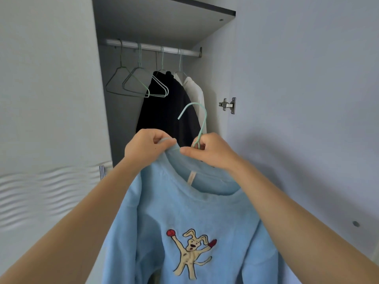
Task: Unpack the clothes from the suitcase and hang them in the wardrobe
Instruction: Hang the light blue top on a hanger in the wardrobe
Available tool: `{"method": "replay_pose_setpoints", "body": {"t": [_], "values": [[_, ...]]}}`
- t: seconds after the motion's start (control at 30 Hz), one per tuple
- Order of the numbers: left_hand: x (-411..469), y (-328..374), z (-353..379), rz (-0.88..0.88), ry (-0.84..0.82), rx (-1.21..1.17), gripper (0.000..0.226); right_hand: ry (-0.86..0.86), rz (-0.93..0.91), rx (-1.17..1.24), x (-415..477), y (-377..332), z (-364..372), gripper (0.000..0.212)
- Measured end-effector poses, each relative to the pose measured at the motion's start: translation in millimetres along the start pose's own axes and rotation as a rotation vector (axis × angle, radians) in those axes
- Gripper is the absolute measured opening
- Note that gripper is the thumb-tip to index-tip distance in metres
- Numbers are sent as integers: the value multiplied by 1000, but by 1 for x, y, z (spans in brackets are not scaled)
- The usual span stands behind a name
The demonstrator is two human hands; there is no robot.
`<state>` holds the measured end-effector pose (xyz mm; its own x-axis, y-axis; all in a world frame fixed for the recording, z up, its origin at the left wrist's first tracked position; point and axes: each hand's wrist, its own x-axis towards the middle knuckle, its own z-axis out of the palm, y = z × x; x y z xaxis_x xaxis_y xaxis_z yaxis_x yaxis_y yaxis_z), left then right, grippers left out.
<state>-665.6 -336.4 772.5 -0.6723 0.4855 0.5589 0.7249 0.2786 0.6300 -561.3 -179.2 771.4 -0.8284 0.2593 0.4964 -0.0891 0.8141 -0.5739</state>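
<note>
Both my hands grip a fluffy light-blue sweater (196, 218) with a cartoon dog: left hand (146, 147) pinching the collar, right hand (209, 149) holding its mint hanger (198, 117).

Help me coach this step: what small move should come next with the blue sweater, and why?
Probably lift the green hanger up to the rail. Both the left hand and right hand grip the blue sweater at its collar, and the hook points free, below the rail.
</note>
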Motion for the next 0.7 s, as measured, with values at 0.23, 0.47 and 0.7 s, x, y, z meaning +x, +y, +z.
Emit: {"method": "replay_pose_setpoints", "body": {"t": [0.23,0.47,0.7], "values": [[-5,-15,2,100,-144,-119,4,31,-22,-36,7,-4,-10,28],[-6,-44,13,115,-109,-21,17,74,-31,-111,10,3,-15,37],[-5,-54,14,57,-100,0,23,71,28,-143,10,13,-22,26]]}}
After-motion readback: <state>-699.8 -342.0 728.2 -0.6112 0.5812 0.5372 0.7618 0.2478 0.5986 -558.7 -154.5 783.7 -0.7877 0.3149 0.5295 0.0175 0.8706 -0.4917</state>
